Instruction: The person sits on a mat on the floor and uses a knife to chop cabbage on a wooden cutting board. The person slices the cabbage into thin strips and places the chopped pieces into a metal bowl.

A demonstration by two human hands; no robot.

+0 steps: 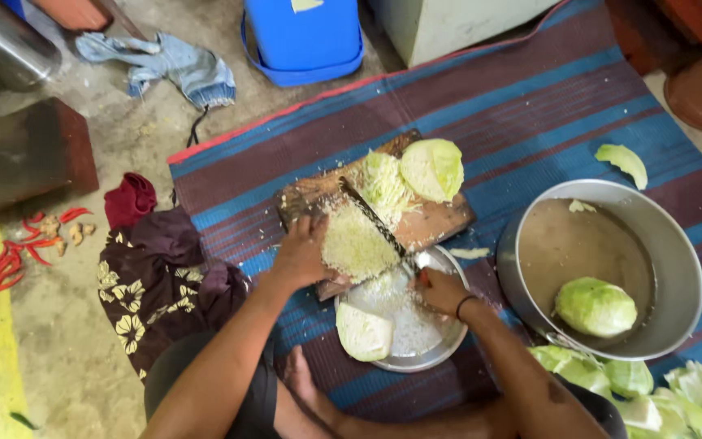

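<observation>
The pale green cabbage [432,169] lies above a blue and maroon striped mat [530,106], with red chillies [18,252] at left.

A pale, squarish label [305,5] sits on the blue plastic container [302,36] at the top edge of the view, cut off by the frame. No other packages, signs or screens show.
</observation>
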